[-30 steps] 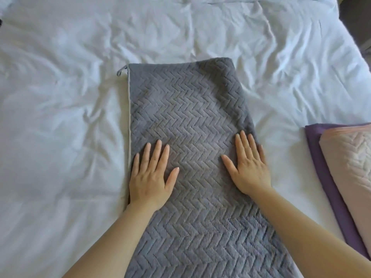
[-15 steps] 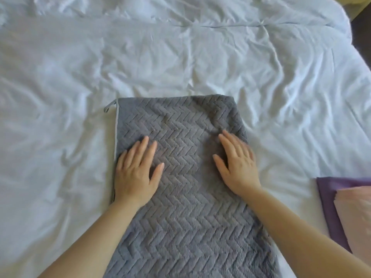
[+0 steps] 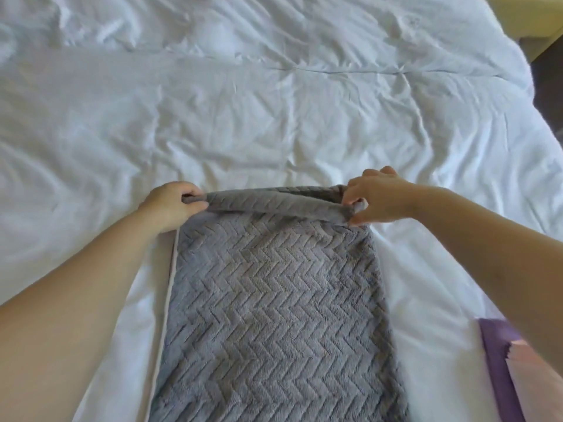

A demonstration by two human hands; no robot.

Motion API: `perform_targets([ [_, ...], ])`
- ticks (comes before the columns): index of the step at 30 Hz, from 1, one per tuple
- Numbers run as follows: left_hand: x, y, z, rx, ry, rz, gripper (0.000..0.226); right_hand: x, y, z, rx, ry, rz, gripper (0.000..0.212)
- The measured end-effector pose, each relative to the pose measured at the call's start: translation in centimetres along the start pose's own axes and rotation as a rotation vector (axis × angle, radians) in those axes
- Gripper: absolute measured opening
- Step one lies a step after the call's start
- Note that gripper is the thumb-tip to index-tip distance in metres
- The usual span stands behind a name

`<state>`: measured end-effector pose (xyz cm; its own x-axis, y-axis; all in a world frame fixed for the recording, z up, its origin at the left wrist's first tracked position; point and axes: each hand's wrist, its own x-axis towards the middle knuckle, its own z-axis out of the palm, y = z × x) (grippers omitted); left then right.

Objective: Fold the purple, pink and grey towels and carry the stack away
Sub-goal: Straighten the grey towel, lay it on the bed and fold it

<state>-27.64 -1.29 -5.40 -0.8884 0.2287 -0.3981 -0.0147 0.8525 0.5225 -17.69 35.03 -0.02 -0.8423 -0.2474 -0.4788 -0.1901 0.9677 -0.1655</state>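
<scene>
A grey towel (image 3: 274, 306) with a herringbone weave lies lengthwise on the white bed, running from the middle down to the bottom edge of the view. My left hand (image 3: 172, 205) grips its far left corner and my right hand (image 3: 376, 196) pinches its far right corner. The far edge is lifted a little off the sheet and curls toward me. At the lower right, a folded purple towel (image 3: 495, 357) lies on the bed with a folded pink towel (image 3: 530, 376) on top; my right forearm covers part of both.
A crumpled white duvet (image 3: 243, 111) covers the whole bed. The bed's right edge (image 3: 530, 95) drops to a dark floor at the upper right corner.
Both hands slid from lying flat on the middle of the grey towel up to its far corners and took hold of them. The far edge rose off the bed.
</scene>
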Motion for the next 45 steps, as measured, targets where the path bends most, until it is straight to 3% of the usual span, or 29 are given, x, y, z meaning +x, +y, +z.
perform_targets([
  [6,0.0,-0.1,-0.9,0.230,-0.032,0.055,0.024,0.3,-0.4,-1.0,-0.431,-0.005,-0.310,0.037],
  [12,0.5,-0.2,-1.7,0.429,-0.053,-0.025,0.033,0.3,1.7,-2.1,-0.506,-0.044,-0.160,0.049],
  [15,0.7,-0.3,-1.6,0.352,-0.048,-0.041,0.035,0.5,2.8,-2.4,-0.312,-0.031,-0.054,0.049],
  [19,0.9,0.7,-1.8,0.164,-0.195,-0.044,0.015,1.1,4.1,-2.2,-0.268,-0.071,-0.015,0.041],
  [25,1.0,1.5,-3.9,-0.069,-0.132,-0.134,0.019,2.0,4.7,-1.8,0.033,0.001,0.094,0.033],
  [27,1.0,1.6,-4.7,-0.117,-0.128,-0.110,0.017,1.9,5.0,-2.1,0.102,0.031,0.134,0.041],
  [30,1.4,2.0,-5.0,-0.105,-0.017,-0.056,0.016,2.2,5.4,-2.8,0.046,0.112,0.175,0.056],
  [35,3.0,2.5,-5.3,-0.010,0.134,0.002,0.010,3.7,5.6,-3.4,0.193,0.204,0.284,0.042],
  [38,3.5,2.1,-4.4,0.024,0.204,0.001,0.022,4.1,5.2,-2.4,0.279,0.239,0.341,0.040],
  [41,3.6,1.7,-2.2,0.022,0.296,-0.006,0.026,4.6,4.8,0.0,0.420,0.377,0.425,0.036],
  [45,3.2,1.2,0.3,0.092,0.421,0.048,0.031,5.4,3.1,3.1,0.531,0.453,0.525,0.044],
])
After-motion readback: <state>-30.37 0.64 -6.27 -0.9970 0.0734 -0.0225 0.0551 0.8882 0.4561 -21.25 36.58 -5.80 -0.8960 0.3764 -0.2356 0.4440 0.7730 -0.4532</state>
